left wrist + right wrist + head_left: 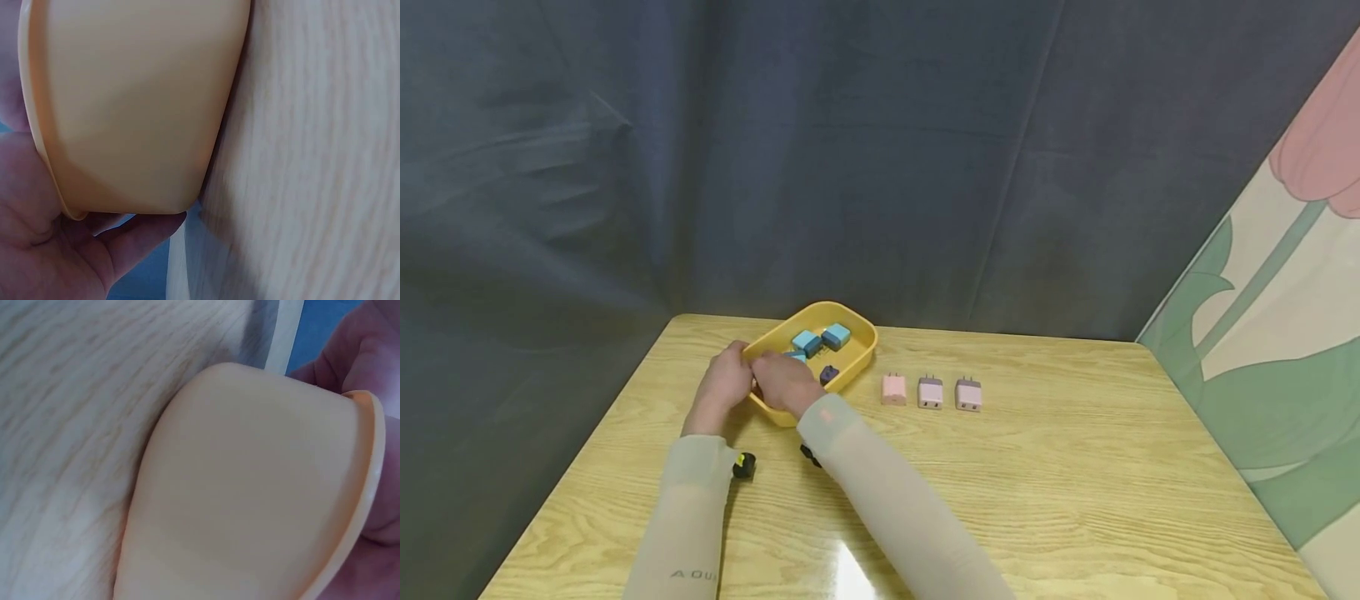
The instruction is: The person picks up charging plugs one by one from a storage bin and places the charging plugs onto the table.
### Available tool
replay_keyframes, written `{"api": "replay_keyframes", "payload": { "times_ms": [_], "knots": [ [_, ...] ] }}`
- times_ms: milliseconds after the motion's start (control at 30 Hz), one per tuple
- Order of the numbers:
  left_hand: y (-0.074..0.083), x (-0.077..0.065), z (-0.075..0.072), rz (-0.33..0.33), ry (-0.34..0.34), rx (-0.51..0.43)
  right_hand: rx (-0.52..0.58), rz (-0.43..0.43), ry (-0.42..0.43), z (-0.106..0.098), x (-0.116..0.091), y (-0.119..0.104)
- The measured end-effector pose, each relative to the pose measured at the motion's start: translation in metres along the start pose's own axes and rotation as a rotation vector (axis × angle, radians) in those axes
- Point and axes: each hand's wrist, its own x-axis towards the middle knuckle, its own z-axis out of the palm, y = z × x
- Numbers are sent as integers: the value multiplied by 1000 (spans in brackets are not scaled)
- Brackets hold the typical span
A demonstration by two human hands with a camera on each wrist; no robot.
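A yellow plastic tub (859,354) stands at the back left of the table. My left hand (724,379) grips its left end; in the left wrist view the thumb side lies at the rim and fingers (140,240) reach along the outer wall (137,106). Inside that same end is my right hand (786,383), bent over the near rim. Its fingertips and anything between them are hidden. Blue plug chargers (807,342) and a small dark purple piece (829,374) lie in the tub. The right wrist view shows mostly the tub's outside (244,475).
Right of the tub, a pink charger (893,389) and two lilac chargers, one in the middle (930,392) and one at the right (967,394), form a row, prongs pointing away. A dark curtain (865,167) hangs behind the wooden table (1075,467); a flowered cloth (1285,333) hangs at right.
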Motion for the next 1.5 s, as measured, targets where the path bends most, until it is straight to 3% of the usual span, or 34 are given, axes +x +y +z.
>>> {"api": "replay_keyframes", "payload": {
  "times_ms": [167,300,467,967,1267,1500],
  "knots": [
    [27,-21,-14,-16,-41,-21,13,5,11,0,0,0],
    [35,-27,-16,-23,-39,-16,38,0,23,-2,-3,1],
    [32,-24,-16,4,-23,-25,56,3,35,-5,-6,1],
    [39,-29,-16,-40,-40,20,119,-23,34,0,2,17],
    [39,-30,-17,-55,-47,15,143,-39,49,-18,-15,17],
    [37,-29,-17,-49,-42,12,147,-34,104,-21,-22,23]
  ]
}}
